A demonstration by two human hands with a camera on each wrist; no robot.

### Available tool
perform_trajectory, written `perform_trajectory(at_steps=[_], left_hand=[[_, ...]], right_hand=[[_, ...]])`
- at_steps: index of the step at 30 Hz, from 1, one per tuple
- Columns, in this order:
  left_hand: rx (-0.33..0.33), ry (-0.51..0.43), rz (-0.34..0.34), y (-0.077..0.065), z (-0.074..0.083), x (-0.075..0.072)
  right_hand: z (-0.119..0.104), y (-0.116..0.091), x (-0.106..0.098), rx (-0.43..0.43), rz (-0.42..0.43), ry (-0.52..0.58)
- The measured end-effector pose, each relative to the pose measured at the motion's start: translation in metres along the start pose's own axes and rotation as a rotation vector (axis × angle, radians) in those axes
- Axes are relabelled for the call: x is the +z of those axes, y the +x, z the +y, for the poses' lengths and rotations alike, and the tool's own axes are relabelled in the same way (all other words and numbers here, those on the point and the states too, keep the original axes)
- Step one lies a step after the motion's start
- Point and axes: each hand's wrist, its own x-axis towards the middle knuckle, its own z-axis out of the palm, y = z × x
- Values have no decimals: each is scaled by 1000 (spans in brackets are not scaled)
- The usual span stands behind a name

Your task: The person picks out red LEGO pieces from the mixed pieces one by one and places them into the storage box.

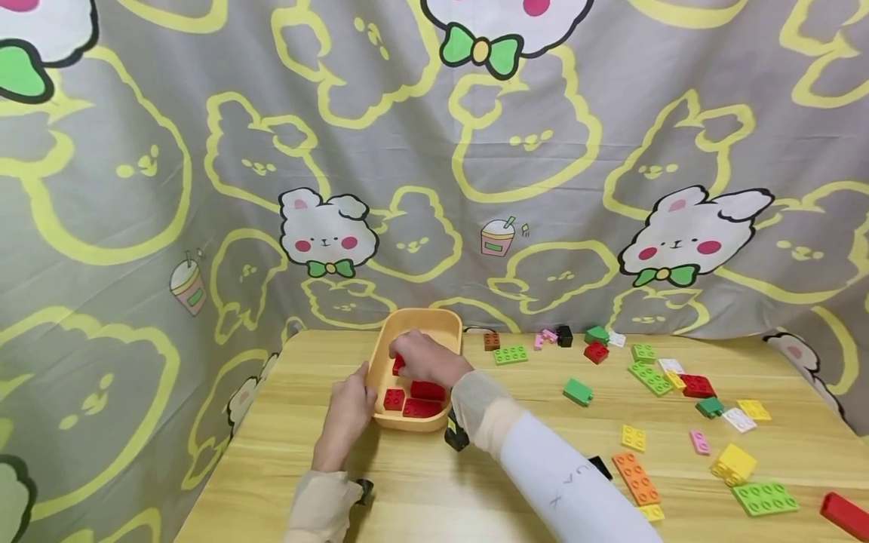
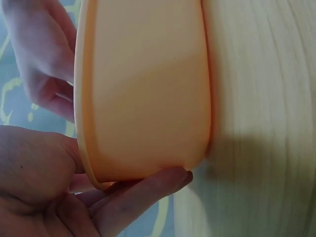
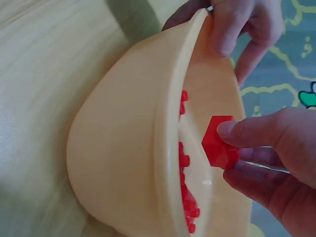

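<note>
My left hand (image 1: 349,407) grips the left rim of an orange plastic bin (image 1: 449,332), thumb over the edge and fingers along the outer wall (image 2: 148,98). Inside the bin, my right hand (image 1: 426,358) pinches a red toy brick (image 3: 219,143) between thumb and fingertips, held above the floor of the bin. Several other red bricks lie in the near end, among them a small square one (image 1: 394,399) and a longer one (image 1: 422,408). In the right wrist view the bin wall hides most of them.
Loose bricks are scattered over the table's right side: an orange one (image 1: 635,478), a light green one (image 1: 766,498), a yellow one (image 1: 733,463) and a red one (image 1: 845,516). A brown brick (image 1: 492,342) lies right of the bin. A patterned curtain (image 1: 421,166) hangs behind the table.
</note>
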Motion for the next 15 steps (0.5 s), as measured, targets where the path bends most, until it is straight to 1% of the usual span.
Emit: perform_trajectory(at_steps=[5, 7, 9, 13, 15], left_hand=[[-3, 3, -15, 1, 2, 2], [-5, 5, -11, 0, 2, 2], [5, 3, -4, -1, 1, 3], [37, 14, 8, 0, 0, 3], [41, 14, 6, 0, -1, 4]], right_hand=[[1, 10, 7, 89, -38, -12], [-1, 13, 10, 93, -45, -27], [-3, 14, 13, 98, -66, -44], [-8, 16, 17, 115, -83, -79], [-9, 16, 19, 127, -88, -81]])
